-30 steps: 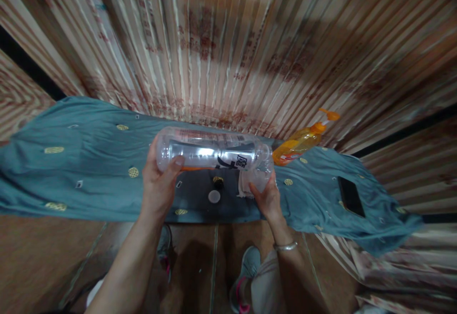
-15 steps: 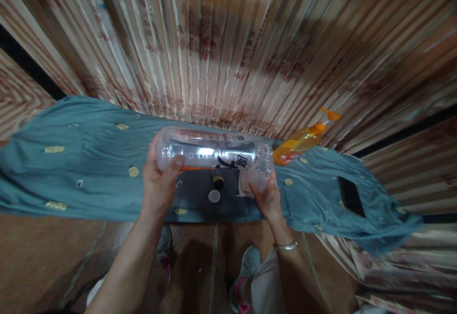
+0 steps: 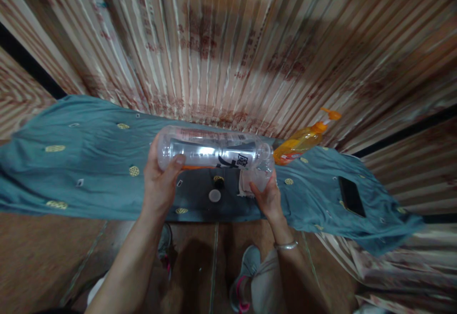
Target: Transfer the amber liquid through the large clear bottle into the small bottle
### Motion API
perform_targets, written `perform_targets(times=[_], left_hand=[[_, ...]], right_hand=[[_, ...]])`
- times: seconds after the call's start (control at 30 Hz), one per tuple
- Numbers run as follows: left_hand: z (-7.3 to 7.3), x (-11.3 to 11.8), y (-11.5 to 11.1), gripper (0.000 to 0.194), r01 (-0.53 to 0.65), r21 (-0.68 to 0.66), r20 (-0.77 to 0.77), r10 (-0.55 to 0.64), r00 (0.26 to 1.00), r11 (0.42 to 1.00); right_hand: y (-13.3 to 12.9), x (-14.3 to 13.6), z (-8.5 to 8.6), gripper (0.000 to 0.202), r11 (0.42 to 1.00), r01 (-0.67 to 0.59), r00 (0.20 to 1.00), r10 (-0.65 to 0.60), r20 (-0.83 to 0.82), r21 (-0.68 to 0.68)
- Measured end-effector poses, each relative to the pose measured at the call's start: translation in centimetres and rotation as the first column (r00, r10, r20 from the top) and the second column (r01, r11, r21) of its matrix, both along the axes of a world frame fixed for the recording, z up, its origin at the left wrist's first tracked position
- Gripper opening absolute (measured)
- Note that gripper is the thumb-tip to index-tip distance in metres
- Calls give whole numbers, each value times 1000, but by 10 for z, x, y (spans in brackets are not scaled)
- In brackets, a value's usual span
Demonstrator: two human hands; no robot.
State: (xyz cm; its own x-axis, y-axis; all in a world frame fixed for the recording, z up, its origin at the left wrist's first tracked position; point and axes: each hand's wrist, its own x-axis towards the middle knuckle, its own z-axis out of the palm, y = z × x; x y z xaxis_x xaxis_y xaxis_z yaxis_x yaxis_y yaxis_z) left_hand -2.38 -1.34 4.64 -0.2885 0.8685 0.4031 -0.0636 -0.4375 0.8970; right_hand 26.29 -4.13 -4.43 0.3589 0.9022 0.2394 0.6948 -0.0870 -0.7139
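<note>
My left hand [image 3: 162, 173] is wrapped around the base end of a large clear plastic bottle [image 3: 200, 152] with a silver and black label. The bottle lies nearly level above the table, its neck pointing right. A clear plastic cup [image 3: 262, 176] is in my right hand [image 3: 267, 197], close under the bottle's neck. Whether liquid passes between them I cannot tell. Below the bottle, a round whitish cap [image 3: 214, 195] lies on the cloth beside a small dark object [image 3: 219, 184]. A pale folded cloth or tissue [image 3: 244, 189] shows partly behind the cup.
A yellow pump bottle with an orange top [image 3: 300, 145] stands right of the cup. Farther right lies a black phone [image 3: 352, 196]. A teal tablecloth with pineapple prints [image 3: 100, 171] covers the narrow table. Striped curtains [image 3: 221, 56] hang behind, and dark poles slope at both sides.
Hardly anything differs. Both hands keep the bottle and the cup in the same position, with only a very slight shift of the view.
</note>
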Motion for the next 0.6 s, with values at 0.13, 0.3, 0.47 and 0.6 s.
perform_targets(times=[0.13,0.3,0.47,0.6], left_hand=[[1,1,0,59,32,-66,105,-25,994,997],[2,2,0,62,24,-77,135,-14,991,997],[5,3,-1,61,42,-104,203,-20,979,994],[5,3,-1,61,45,-97,192,-26,981,994]], right_hand=[[0,0,0,89,1000,1,1000,-1,11,-2],[0,0,0,87,1000,0,1000,0,16,18],[0,-1,3,87,1000,-11,1000,11,5,1],[0,0,2,86,1000,-26,1000,26,11,5]])
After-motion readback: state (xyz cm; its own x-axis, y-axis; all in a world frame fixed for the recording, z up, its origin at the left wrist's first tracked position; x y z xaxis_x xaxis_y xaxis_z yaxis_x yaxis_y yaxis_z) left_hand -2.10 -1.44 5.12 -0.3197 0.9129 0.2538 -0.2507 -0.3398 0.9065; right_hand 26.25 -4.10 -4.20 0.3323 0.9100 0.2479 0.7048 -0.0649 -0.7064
